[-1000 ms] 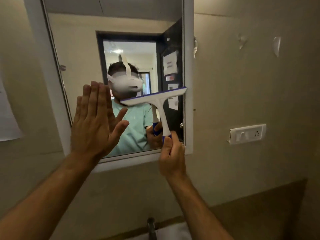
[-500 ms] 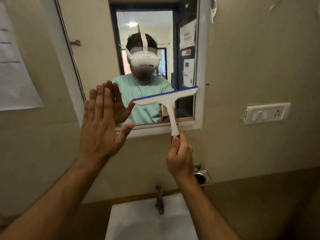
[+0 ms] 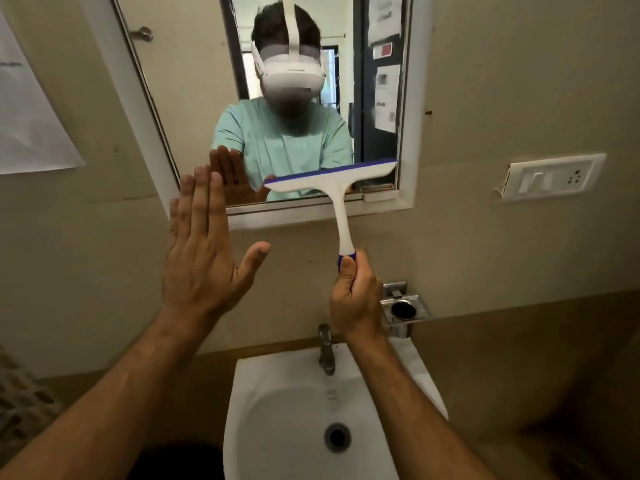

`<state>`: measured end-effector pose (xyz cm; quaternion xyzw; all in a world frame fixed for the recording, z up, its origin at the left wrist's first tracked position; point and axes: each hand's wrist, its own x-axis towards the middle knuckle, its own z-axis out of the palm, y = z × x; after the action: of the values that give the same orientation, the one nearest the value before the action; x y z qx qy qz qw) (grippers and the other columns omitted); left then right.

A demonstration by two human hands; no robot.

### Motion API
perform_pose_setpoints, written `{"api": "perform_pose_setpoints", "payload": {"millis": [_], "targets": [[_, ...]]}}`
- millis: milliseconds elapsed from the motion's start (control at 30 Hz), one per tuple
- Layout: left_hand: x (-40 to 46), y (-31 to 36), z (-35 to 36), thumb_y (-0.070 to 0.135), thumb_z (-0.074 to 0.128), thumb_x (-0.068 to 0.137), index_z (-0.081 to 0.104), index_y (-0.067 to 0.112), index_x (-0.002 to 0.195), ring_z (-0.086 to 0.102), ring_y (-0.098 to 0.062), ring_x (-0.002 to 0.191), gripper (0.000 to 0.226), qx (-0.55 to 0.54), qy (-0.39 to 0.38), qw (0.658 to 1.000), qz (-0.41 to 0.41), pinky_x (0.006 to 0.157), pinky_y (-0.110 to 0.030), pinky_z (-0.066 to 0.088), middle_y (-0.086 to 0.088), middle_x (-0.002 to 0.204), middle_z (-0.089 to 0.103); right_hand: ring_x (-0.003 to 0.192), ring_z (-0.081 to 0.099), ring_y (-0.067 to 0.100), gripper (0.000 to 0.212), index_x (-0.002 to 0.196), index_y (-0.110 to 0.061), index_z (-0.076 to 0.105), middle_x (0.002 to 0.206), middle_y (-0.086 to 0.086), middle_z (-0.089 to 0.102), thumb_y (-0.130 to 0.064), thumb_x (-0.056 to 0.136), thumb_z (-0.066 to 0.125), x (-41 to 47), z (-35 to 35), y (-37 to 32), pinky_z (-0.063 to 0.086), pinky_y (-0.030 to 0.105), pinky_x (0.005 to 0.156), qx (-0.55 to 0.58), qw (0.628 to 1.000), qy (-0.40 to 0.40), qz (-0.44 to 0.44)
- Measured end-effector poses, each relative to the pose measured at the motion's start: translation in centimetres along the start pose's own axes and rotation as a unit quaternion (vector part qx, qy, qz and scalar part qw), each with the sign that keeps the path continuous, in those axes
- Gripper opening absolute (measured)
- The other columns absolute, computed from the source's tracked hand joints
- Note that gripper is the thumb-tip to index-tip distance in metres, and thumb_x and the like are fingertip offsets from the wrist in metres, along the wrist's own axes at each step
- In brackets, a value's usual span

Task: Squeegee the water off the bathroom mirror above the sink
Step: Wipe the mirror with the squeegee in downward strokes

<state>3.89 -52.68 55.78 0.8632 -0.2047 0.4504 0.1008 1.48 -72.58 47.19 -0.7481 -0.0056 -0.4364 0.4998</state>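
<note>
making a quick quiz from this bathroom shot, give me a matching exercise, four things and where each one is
Things:
1. squeegee
2. left hand
3. tap
4. switch plate

Places:
A. on the wall right of the mirror
B. at the back rim of the sink
C. gripped by its blue handle end in the right hand
D. raised flat, fingers straight, by the mirror's lower left corner

Pairs: 1-C, 2-D, 3-B, 4-A
</note>
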Motion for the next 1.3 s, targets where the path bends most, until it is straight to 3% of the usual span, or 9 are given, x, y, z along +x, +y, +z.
{"api": "perform_pose_setpoints", "payload": {"millis": [67,133,267,367,433,600,700,933,1300], "targets": [[-0.5,-0.6,0.1,0.077,0.017,0.095,0.008,0.002,0.162,-0.002,-0.027,0.159,0.1,-0.008,-0.006,1.0,0.004,0.129,-0.046,0.002,-0.017,0.171,0.004,0.048,0.046,0.013,0.024,0.092,-0.022,0.047,0.061,-0.008,0.043,-0.037,0.102,0.032,-1.8,0.4,0.4,0.047,0.045,0.043,-0.008,1.0,-0.001,0.023],[-1.0,-1.1,0.2,0.076,0.017,0.095,0.006,0.003,0.162,-0.002,-0.027,0.159,0.1,-0.01,-0.017,1.0,0.009,0.129,-0.048,0.004,-0.018,0.171,0.003,0.049,0.047,0.019,0.026,0.091,-0.019,0.048,0.061,-0.006,0.044,-0.036,0.101,0.032,-2.8,0.9,0.1,0.045,0.05,0.044,-0.011,0.999,0.01,0.033],[-1.4,-2.1,-0.2,0.077,0.017,0.095,0.004,0.005,0.163,-0.004,-0.026,0.159,0.099,-0.006,-0.03,0.999,0.027,0.129,-0.047,0.003,-0.016,0.171,0.001,0.048,0.044,0.01,0.029,0.088,-0.024,0.047,0.059,-0.009,0.043,-0.043,0.101,0.029,-2.3,1.8,-2.1,0.041,0.041,0.043,-0.01,0.998,0.051,0.03],[-1.4,-2.9,-0.8,0.076,0.019,0.095,0.004,0.006,0.163,-0.004,-0.026,0.159,0.099,-0.01,-0.028,0.999,0.029,0.129,-0.044,0.0,-0.016,0.171,0.001,0.05,0.048,0.004,0.027,0.089,-0.025,0.047,0.058,-0.011,0.043,-0.041,0.102,0.03,-1.0,2.4,-3.5,0.034,0.018,0.039,-0.019,0.996,0.081,0.018],[-1.6,-3.4,-1.2,0.076,0.019,0.095,0.005,0.005,0.163,-0.002,-0.027,0.159,0.099,-0.021,-0.024,0.999,0.027,0.129,-0.042,-0.001,-0.016,0.171,0.002,0.051,0.048,0.0,0.025,0.09,-0.023,0.048,0.059,-0.012,0.042,-0.036,0.103,0.031,-0.9,2.8,-3.6,0.034,0.012,0.041,-0.027,0.995,0.095,0.024],[-3.1,-4.6,-2.1,0.077,0.014,0.095,0.007,0.004,0.162,0.0,-0.028,0.159,0.1,-0.034,-0.029,0.999,0.023,0.129,-0.047,0.003,-0.017,0.171,0.003,0.054,0.047,0.005,0.026,0.091,-0.02,0.048,0.062,-0.009,0.042,-0.036,0.102,0.03,-4.4,4.0,-2.9,0.042,0.036,0.047,-0.046,0.996,0.05,0.059],[-3.9,-5.4,-2.6,0.077,0.012,0.094,0.005,0.004,0.162,-0.003,-0.027,0.159,0.101,-0.026,-0.045,0.998,0.023,0.129,-0.048,0.003,-0.016,0.171,0.0,0.054,0.049,0.003,0.027,0.09,-0.023,0.048,0.061,-0.01,0.043,-0.039,0.102,0.03,-4.8,4.9,-4.5,0.036,0.02,0.042,-0.05,0.997,0.052,0.038],[-3.8,-7.1,-3.9,0.078,0.012,0.094,0.006,0.004,0.162,-0.005,-0.026,0.158,0.102,-0.031,-0.025,0.999,0.018,0.129,-0.042,-0.004,-0.017,0.171,0.001,0.055,0.052,-0.003,0.019,0.098,-0.021,0.047,0.064,-0.012,0.043,-0.034,0.104,0.034,-2.7,8.0,-8.4,0.037,0.009,0.042,-0.028,0.999,0.045,-0.008],[-2.2,-7.9,-4.7,0.078,0.013,0.094,0.007,0.004,0.162,0.0,-0.029,0.159,0.101,-0.021,0.006,1.0,0.011,0.128,-0.041,-0.004,-0.018,0.171,0.003,0.05,0.049,0.002,0.024,0.095,-0.019,0.049,0.06,-0.012,0.042,-0.036,0.101,0.033,-5.2,8.7,-6.5,0.037,0.012,0.041,-0.024,0.999,0.032,-0.013]]}}
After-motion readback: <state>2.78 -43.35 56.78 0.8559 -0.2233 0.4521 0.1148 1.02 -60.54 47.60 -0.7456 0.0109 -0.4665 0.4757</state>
